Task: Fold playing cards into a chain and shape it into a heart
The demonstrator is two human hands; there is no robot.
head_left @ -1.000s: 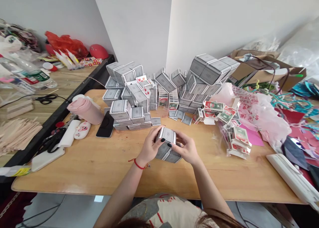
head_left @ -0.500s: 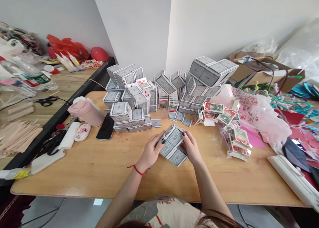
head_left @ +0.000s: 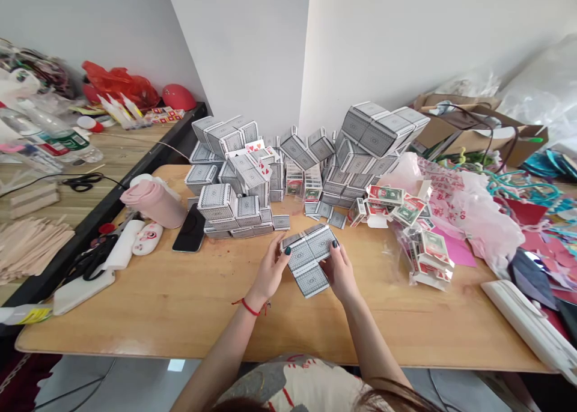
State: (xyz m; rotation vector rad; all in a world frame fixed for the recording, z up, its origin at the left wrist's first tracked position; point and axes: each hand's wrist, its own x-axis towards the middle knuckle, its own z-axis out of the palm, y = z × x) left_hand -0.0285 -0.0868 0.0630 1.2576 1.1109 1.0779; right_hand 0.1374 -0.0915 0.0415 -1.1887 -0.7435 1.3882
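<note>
Both my hands hold a block made of grey-backed playing cards over the middle of the wooden table. My left hand grips its left side, with a red string on the wrist. My right hand grips its right side. The block is tilted so its patterned faces point up at me. Just behind it stand piles of the same card blocks, with a taller pile at the back right.
A black phone, a pink roll and scissors lie at the left. Small red-and-green card boxes and pink plastic bags crowd the right. A second table with bottles stands at far left.
The card block has been turned in my hands, from lying low with its end toward me to tilted with its broad patterned faces up. Both hands moved slightly away from me.
</note>
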